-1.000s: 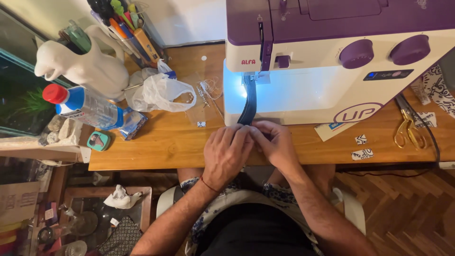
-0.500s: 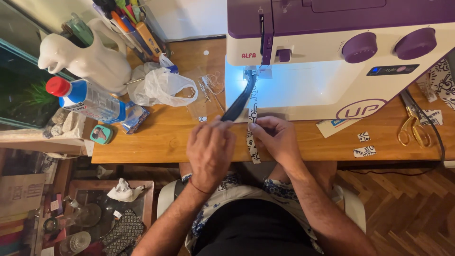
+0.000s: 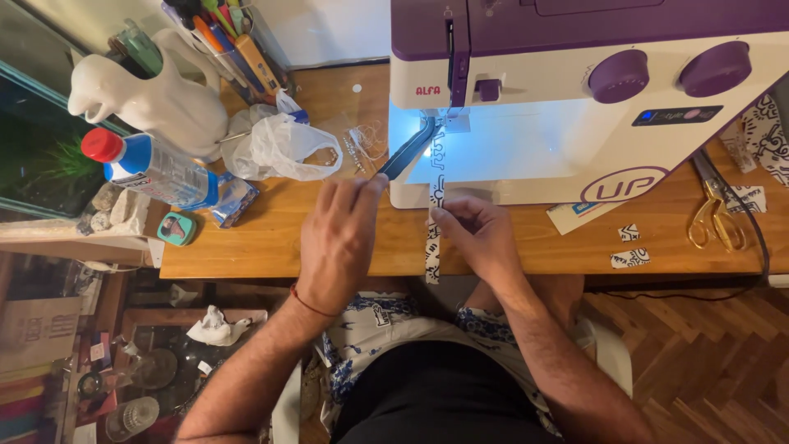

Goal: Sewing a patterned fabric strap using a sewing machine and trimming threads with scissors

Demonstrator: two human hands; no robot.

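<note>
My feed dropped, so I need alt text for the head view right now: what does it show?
Seen from above, a person's left hand pinches a dark blue strap while the right hand holds a black-and-white patterned fabric strip, both leading under a lit purple-and-white sewing machine on a wooden table. Gold scissors lie at far right.

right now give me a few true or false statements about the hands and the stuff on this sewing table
1. The left hand pinches a dark blue strap. True.
2. The right hand holds the scissors. False: it holds a black-and-white patterned strip; the scissors lie apart on the table.
3. The sewing machine is white and purple. True.
4. The plastic bottle stands upright. False: it lies on its side.
5. The machine's light is off. False: it glows over the needle area.
</note>
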